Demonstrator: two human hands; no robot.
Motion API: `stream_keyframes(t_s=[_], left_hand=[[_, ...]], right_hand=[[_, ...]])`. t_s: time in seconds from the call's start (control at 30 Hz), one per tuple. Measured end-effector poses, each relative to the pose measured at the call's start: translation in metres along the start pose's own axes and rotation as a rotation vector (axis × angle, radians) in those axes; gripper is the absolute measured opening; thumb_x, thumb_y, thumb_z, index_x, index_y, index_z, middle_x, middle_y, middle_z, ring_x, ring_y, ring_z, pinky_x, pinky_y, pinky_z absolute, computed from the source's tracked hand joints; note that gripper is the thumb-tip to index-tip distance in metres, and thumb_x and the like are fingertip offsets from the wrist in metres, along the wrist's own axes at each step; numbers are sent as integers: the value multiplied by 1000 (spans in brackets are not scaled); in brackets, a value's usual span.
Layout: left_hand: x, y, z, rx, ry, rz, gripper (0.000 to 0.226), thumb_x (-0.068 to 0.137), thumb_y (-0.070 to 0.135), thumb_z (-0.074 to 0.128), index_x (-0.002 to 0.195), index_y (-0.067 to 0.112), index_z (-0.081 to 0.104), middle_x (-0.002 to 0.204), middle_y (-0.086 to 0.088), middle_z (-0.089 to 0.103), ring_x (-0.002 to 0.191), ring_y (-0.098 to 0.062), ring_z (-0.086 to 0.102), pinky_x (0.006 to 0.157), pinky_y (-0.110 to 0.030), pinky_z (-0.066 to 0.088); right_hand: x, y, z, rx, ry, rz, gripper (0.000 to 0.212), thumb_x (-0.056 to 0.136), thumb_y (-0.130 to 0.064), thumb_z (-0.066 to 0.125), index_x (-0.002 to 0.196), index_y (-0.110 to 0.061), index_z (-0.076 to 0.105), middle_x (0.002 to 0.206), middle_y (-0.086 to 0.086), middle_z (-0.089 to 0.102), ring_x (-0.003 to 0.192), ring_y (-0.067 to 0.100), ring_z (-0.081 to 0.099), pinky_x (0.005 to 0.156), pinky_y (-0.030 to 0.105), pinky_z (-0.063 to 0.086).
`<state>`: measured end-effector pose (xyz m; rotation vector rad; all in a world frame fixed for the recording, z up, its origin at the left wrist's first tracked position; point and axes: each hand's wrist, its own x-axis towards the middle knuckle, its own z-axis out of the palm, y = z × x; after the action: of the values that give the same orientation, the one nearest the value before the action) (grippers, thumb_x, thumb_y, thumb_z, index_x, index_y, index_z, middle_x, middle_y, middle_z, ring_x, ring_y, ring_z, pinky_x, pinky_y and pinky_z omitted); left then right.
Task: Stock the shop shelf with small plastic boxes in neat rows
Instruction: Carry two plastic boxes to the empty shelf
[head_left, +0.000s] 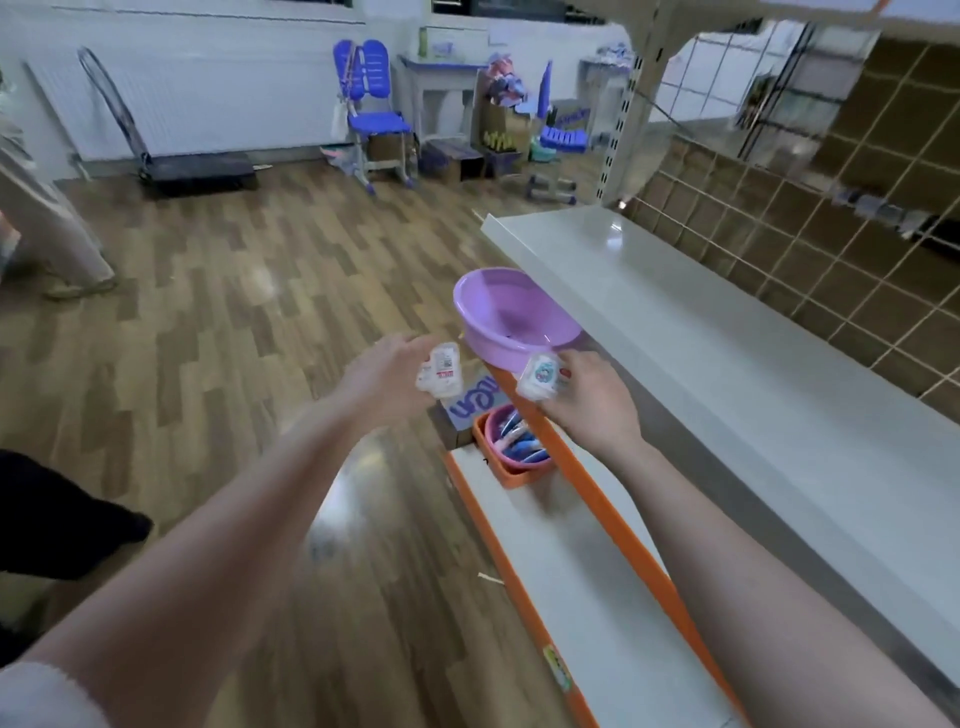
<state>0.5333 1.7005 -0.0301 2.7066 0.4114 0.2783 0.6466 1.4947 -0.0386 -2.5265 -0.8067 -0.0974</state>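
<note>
The left hand (387, 371) is gripping a couple of small clear plastic boxes (440, 370), its fingers curled round them so that a white label with a barcode is facing the camera. The right hand (587, 397) is pinching another small box (540, 375) between thumb and fingertips, its lid showing a blue-green cartoon print. Both hands are being held out in front of the body, apart from each other, just below and in front of the lilac plastic basin (506, 317).

That basin is sitting at the near left end of the white upper shelf (727, 364), overhanging its edge. The upper shelf is stretching away to the right of the basin, its surface bare and glossy, backed by a brown pegboard panel with a wire grid (857, 218).

Below the basin, a lower white shelf with an orange edge (597, 545) is carrying an orange tray (511, 480) holding a pink tub of blue and pink items, too blurred to identify. Beside the tray, under the basin, a cardboard box with purple lettering (470, 402) is standing on the wooden floor (234, 312).

Far beyond the basin, a purple chair (371, 109) is standing against the white wall.
</note>
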Motion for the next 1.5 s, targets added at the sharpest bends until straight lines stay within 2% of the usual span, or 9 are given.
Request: stream_keyframes(t_s=[0.2, 0.33, 0.47, 0.6, 0.73, 0.87, 1.17, 1.3, 1.5], left_hand=[[75, -11, -7, -51, 32, 110, 48, 71, 22, 75, 115, 17, 57, 95, 1, 49, 93, -23, 52, 66, -30, 34], [132, -11, -4, -41, 17, 194, 53, 75, 27, 74, 123, 16, 55, 112, -5, 56, 103, -25, 53, 81, -41, 46], [197, -8, -1, -32, 54, 279, 59, 74, 19, 73, 129, 15, 52, 118, -5, 57, 108, -24, 53, 79, -31, 41], [267, 6, -1, 33, -25, 318, 70, 75, 24, 72, 138, 14, 43, 124, -6, 53, 115, -26, 49, 87, -34, 42], [324, 21, 1, 58, -55, 362, 73, 75, 24, 72, 140, 15, 40, 127, -6, 51, 115, -25, 49, 89, -35, 43], [364, 29, 8, 64, -107, 407, 73, 74, 22, 70, 140, 17, 39, 123, -3, 51, 112, -24, 50, 80, -34, 46], [451, 39, 36, 68, -220, 534, 73, 77, 25, 70, 142, 18, 38, 131, -7, 49, 120, -24, 46, 94, -37, 43], [491, 41, 48, 91, -281, 633, 74, 76, 26, 70, 143, 20, 38, 135, -6, 48, 122, -24, 46, 91, -33, 43], [545, 38, 54, 76, -351, 712, 74, 74, 28, 69, 142, 22, 39, 132, -7, 50, 116, -27, 50, 89, -37, 47]], right_hand=[[52, 10, 2, -12, 96, 44, 41, 77, -23, 68, 113, -7, 57, 110, 13, 59, 104, 29, 52, 86, 32, 36], [98, 27, 3, -4, 159, 73, 51, 74, -15, 69, 122, -4, 54, 116, 14, 57, 110, 31, 50, 90, 29, 33], [151, 46, 3, -6, 223, 96, 57, 71, -15, 69, 125, -5, 53, 119, 13, 57, 112, 30, 48, 90, 27, 31], [196, 68, -1, -7, 233, 172, 60, 74, -20, 68, 130, -11, 49, 124, 6, 55, 117, 24, 45, 89, 24, 27], [232, 87, -10, -22, 228, 249, 53, 73, -21, 66, 124, -13, 51, 118, 2, 56, 116, 23, 46, 86, 27, 32], [252, 101, -18, -40, 229, 302, 51, 72, -21, 66, 121, -12, 53, 117, 5, 56, 112, 23, 48, 87, 28, 35], [289, 117, -17, -101, 237, 478, 48, 77, -26, 63, 122, -12, 53, 122, 4, 54, 114, 22, 48, 87, 27, 36], [305, 118, -7, -108, 283, 608, 44, 78, -28, 60, 119, -15, 52, 120, 2, 53, 112, 21, 46, 80, 26, 33], [325, 117, 5, -118, 319, 756, 54, 79, -32, 63, 128, -16, 49, 126, 4, 51, 116, 22, 45, 88, 27, 36]])
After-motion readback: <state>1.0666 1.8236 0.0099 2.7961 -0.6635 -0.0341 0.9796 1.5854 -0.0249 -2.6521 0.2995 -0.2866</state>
